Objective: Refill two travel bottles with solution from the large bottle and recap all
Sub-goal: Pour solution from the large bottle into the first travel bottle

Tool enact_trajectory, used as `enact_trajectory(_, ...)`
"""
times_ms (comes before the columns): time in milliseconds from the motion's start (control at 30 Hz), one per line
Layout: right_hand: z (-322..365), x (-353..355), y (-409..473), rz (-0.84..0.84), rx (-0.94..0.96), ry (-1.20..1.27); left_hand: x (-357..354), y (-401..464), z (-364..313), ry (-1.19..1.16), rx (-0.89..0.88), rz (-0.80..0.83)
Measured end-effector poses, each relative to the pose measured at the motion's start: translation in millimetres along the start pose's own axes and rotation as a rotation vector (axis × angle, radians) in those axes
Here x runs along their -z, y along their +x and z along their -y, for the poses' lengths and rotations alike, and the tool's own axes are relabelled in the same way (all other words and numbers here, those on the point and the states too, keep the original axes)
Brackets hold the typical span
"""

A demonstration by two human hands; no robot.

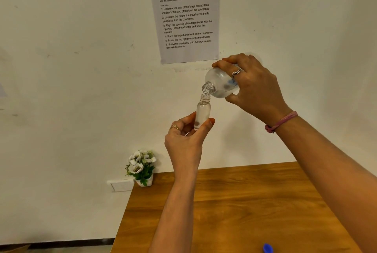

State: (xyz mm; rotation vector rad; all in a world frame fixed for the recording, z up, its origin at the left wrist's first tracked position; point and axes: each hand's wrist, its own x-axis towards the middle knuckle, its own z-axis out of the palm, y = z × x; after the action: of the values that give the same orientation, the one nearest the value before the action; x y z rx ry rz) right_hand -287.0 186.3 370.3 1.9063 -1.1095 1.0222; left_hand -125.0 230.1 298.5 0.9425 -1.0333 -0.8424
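Pouring now, big bottle (221,83) tipped over the travel bottle (202,113), both held up in the air above the desk (234,201).

My right hand (255,87) is wrapped round the big bottle's body, neck angled down, its mouth touching the small one's rim; my left hand (186,138) pinches the travel bottle low between thumb and fingers, upright, some liquid showing inside; I judge both clear plastic, light, smooth and likely slick if wet, so I'd keep my hold on the bodies, not the threaded necks; the small mouth is narrow, so a slow tilt seems wise; a blue cap (267,248) lies at the desk's near edge; a flower pot (142,168) stands by the far left corner; I can't see a second travel bottle.
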Motion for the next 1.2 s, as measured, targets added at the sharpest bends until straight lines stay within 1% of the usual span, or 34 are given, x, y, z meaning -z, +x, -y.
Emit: enact_trajectory(1200, 2.4, -0.3, 0.2, 0.030, -0.008, 0.003, 0.1, 1.2, 2.6, 0.009, 0.000, -0.003)
